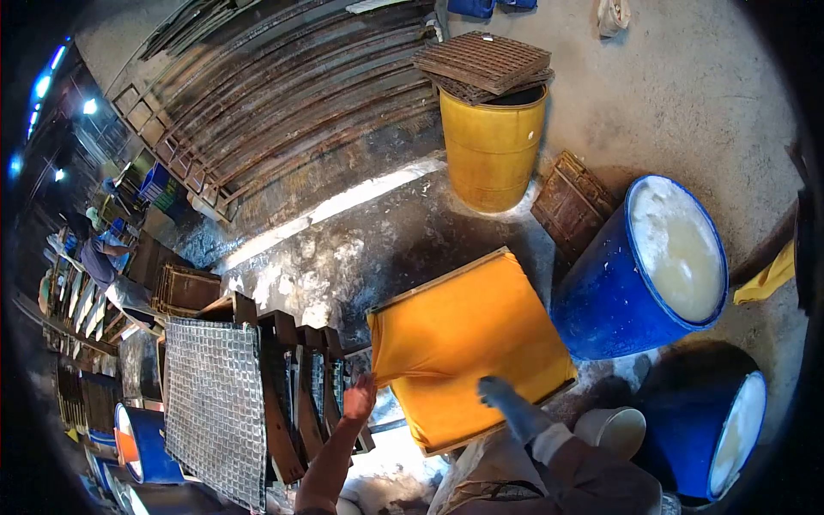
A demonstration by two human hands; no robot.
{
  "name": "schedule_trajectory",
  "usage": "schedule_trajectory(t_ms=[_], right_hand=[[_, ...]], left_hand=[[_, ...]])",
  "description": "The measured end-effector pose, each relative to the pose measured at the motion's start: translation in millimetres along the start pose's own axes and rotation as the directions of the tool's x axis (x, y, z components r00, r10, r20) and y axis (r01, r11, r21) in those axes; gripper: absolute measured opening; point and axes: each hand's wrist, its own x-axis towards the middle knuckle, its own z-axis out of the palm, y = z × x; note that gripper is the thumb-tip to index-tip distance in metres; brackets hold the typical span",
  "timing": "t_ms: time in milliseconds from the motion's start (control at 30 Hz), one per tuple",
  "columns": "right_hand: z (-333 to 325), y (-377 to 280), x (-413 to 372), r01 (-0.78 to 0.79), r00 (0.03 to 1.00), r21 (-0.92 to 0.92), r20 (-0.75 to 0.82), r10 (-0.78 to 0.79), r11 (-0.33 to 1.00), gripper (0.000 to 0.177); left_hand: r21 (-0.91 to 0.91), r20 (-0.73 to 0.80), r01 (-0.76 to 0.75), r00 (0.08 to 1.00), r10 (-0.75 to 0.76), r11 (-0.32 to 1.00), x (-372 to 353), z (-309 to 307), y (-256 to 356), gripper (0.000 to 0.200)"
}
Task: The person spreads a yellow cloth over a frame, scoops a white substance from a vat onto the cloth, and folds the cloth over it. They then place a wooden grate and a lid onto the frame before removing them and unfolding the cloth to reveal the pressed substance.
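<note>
An orange cloth (472,335) lies stretched over a frame with wooden edges in front of me. At its left edge my left hand (360,397) is closed on the cloth, and folds run from there across the surface. My right hand (498,396), bluish and apparently gloved, rests on or just above the lower middle of the cloth; its fingers are too small and dark to make out clearly. Just left of my left hand stand dark wooden frames (296,403) and a grey mesh panel (215,403).
Blue barrels with white contents (601,283) (712,438) stand at the right, near a pale bucket (611,432). A yellow barrel (493,150) bears stacked grids (485,62). A wooden panel (573,204) leans nearby. Long racks (292,94) fill the upper left; a person (103,262) works at far left.
</note>
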Motion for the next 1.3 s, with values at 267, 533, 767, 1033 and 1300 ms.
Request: schedule_trajectory(t_ms=[267,533,767,1033,1300], right_hand=[[156,-88,-12,-0.158,0.697,0.193,0.716,-0.029,0.968,0.064],[-98,-142,-16,0.452,0.88,0.652,-0.213,-0.425,0.608,0.064],[-257,-121,-45,0.316,0.934,0.73,-0.352,-0.062,0.606,0.026],[-232,-81,-91,0.323,0.924,0.585,-0.366,-0.114,0.744,0.033],[-267,-55,-93,0.291,0.876,0.423,-0.479,-0.06,0.858,0.02]], left_hand=[[0.011,-0.087,0.182,0.98,-0.18,0.983,-54,-49,26,0.013],[0.165,0.173,0.362,0.905,-0.388,0.918,-115,-12,2,0.015],[0.718,0.258,-0.223,0.965,0.045,0.66,-123,136,-12,0.011],[0.099,0.602,0.534,0.64,-0.478,0.84,-114,120,35,0.054],[-0.467,0.29,0.694,0.706,-0.646,0.548,-118,7,82,0.038]])
